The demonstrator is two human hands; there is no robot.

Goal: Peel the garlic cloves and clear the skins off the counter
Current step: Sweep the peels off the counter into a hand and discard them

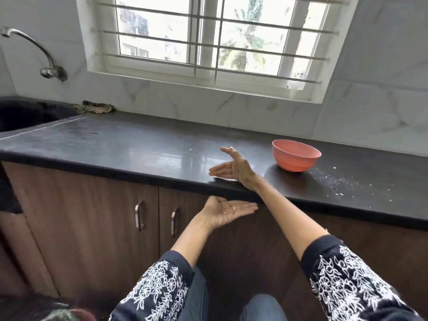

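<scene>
Papery skins (231,208) in cupped left hand (228,212), glossy black counter (139,147)

Home kitchen: dark stone counter (139,144), sink tap (34,49), wood-fronted cabinets (92,205), barred window (215,35).

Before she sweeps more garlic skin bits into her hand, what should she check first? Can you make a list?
1. Left hand cupped palm up just below the counter edge: ok.
2. Skin bits already caught lying in that palm: ok.
3. Right hand open, edge-on at the counter, ready to sweep: ok.
4. Loose skins left on the counter to the right of the pink bowl: not ok, still there.
5. Bowl out of the sweeping path: not ok; it stands between the right hand and those skins.
6. Peeled cloves in the bowl: cannot tell, inside hidden.
</scene>
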